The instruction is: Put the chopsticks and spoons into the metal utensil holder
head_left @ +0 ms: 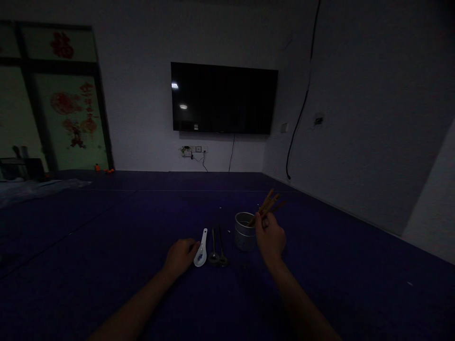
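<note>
My right hand is closed around a bundle of wooden chopsticks. Their upper ends fan out above the fist, and the lower ends slant toward the mouth of a grey metal utensil holder standing upright on the table. My left hand rests on the table with its fingers curled and its thumb at the edge of a white soup spoon with a blue mark in its bowl. To the right of that spoon lie two dark metal spoons, side by side, handles pointing away from me.
The dark blue tabletop stretches to the far wall, where a black television hangs above sockets and cables. Clear plastic film lies at the left. Small orange objects sit at the back left. A black cable hangs down the right wall.
</note>
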### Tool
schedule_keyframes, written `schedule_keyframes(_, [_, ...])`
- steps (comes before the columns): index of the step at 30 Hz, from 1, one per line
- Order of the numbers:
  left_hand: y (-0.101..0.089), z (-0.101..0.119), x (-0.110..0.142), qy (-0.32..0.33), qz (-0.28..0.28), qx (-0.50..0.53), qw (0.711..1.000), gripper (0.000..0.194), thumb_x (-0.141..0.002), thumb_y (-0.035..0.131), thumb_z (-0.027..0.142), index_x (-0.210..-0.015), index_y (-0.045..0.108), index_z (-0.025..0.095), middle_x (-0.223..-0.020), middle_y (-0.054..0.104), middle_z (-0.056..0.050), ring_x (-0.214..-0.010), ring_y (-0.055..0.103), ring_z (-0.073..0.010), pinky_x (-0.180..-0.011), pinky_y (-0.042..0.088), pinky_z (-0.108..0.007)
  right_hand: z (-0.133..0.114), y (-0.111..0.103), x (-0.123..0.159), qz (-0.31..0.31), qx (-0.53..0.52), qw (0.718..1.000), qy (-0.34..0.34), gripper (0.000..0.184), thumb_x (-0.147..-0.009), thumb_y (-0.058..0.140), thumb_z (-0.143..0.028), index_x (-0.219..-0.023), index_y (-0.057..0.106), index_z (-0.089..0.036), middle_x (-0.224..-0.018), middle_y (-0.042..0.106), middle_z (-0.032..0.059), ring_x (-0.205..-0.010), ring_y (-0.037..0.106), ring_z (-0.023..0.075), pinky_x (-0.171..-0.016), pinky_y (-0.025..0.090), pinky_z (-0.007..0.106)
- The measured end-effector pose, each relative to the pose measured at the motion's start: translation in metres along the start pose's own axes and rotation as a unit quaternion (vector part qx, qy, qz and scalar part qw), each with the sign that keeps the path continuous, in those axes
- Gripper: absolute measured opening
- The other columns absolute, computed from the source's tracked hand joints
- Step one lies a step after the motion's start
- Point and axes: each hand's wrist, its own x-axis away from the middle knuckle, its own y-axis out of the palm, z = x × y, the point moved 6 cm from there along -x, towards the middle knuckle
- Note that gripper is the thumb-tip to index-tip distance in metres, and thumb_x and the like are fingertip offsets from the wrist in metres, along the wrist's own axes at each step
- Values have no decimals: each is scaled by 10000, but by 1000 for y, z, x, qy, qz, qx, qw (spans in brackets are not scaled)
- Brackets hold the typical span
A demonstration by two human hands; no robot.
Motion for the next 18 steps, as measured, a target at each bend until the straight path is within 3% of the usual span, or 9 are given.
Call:
schedule_keyframes(7, [0,1,0,-8,-16,-19,1000,432,-919,312,392,-713,621,171,-654,616,-21,-613,536,-114,-530,237,-227,3,-1,0,29,-29,999,23,537,-840,452,-482,-1237,516,-126,-646,630,30,-541,527,176,-506,265,251])
schedule_keyframes(12, [0,2,1,-5,-11,-22,1000,415,-918,329,386,-710,617,171,-634,602,-17,-596,530,-112,-535,237,-226,4,-4,1,67,-56,996,22,648,-820,445,-506,-1331,423,-109,-610,616,19,-535,542,193,-505,280,256])
schedule_keyframes(18, [1,2,1,-3,-12,-31,999,405,-914,342,384,-712,619,169,-621,592,-15,-597,531,-114,-543,242,-226,-3,-12,8,124,-100,987,-26,649,-831,430,-500,-1350,405,-111,-573,595,-9,-478,526,157,-489,302,238])
